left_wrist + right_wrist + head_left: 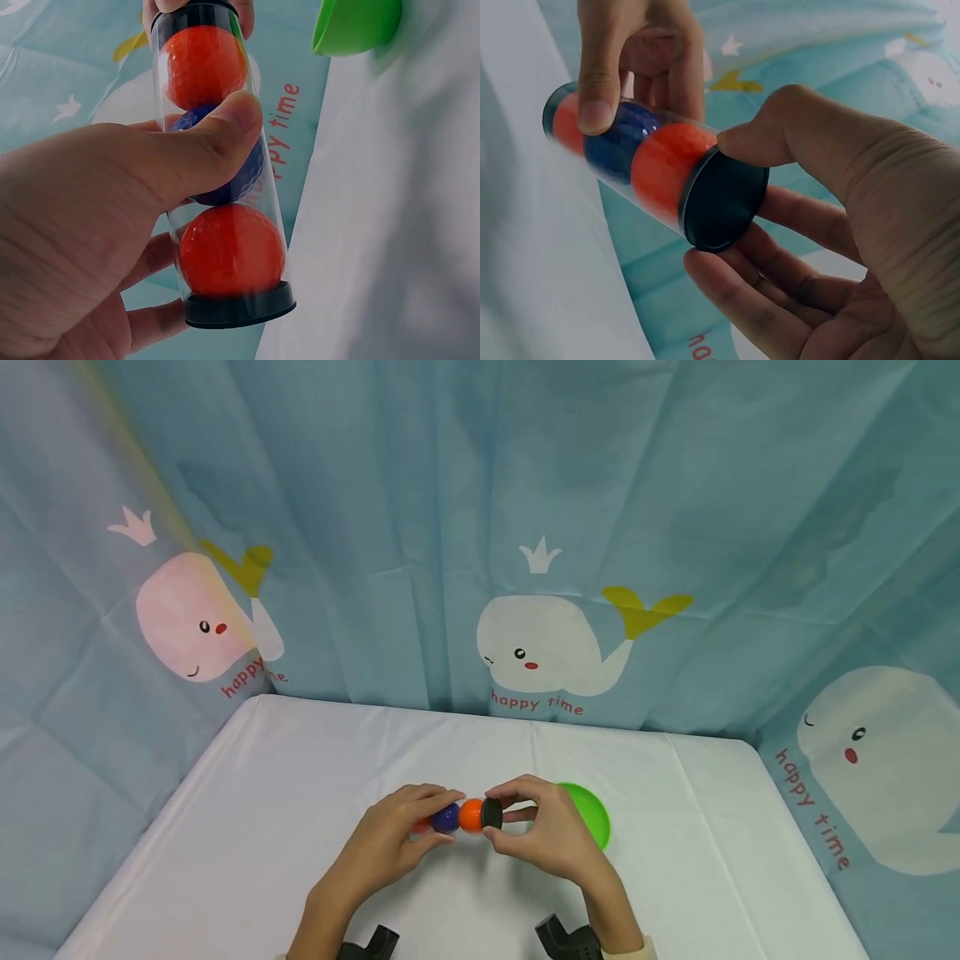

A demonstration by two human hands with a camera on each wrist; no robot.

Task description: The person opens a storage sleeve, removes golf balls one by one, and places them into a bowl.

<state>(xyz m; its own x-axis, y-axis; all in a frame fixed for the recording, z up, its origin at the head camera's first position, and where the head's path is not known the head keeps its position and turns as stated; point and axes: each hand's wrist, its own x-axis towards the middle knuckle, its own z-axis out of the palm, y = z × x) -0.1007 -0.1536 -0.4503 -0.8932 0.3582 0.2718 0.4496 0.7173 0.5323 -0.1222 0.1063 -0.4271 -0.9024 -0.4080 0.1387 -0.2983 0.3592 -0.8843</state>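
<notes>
A clear tube with a black cap at each end holds two orange golf balls and a dark blue golf ball between them. My left hand grips the tube around its middle, thumb across the blue ball in the left wrist view. With thumb and fingers, my right hand pinches the black cap at the right end. That cap sits on the tube. The tube is held above the table, lying roughly level from left to right in the head view.
A green bowl stands on the white-covered table, partly hidden behind my right hand. Blue curtains with whale prints hang along the back and both sides of the table. Dark wrist mounts show at the bottom.
</notes>
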